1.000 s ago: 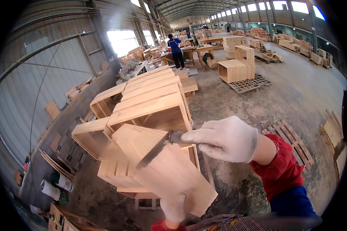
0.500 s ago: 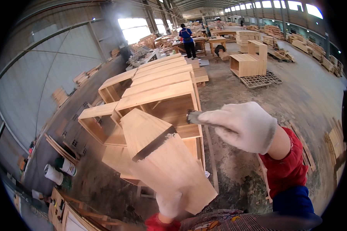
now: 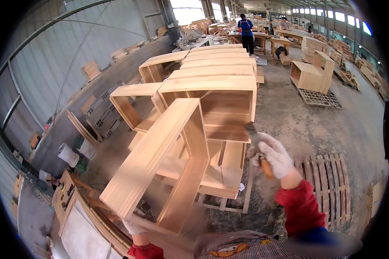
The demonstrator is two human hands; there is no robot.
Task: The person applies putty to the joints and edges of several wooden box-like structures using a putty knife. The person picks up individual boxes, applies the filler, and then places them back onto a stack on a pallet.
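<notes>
Grey corrugated sheet wall (image 3: 43, 73) far left, curving off into the black rim. White bucket (image 3: 67, 154) below it, then a bench (image 3: 57, 203) with small tools (image 3: 68, 190) on top, too small to sort out; its near part runs out of view.

Your left hand (image 3: 134, 226), white-gloved, sits at the lower near corner of the pale wooden frame (image 3: 153, 151). Fingers blurred and mostly hidden by the wood: cannot tell how far they close or how they grip. Red cuff cut off at the bottom edge.

The frame stands tilted before you, open side showing, its lower board smeared by blur. It covers part of the stacked wooden boxes (image 3: 212, 84) behind; cannot tell if its far end touches them. Your checked apron (image 3: 255, 244) shows at the bottom, cut off.

Beyond the boxes, a person in blue (image 3: 246, 28), back turned, hands hidden.

Your right hand (image 3: 274, 155), also gloved, has its fingers curled closed round a scraper (image 3: 251, 128), blade up, apart from the frame; orange-brown handle end sticking out below. Slatted pallet (image 3: 323, 185) on the floor, rightward, partly behind your red sleeve.
</notes>
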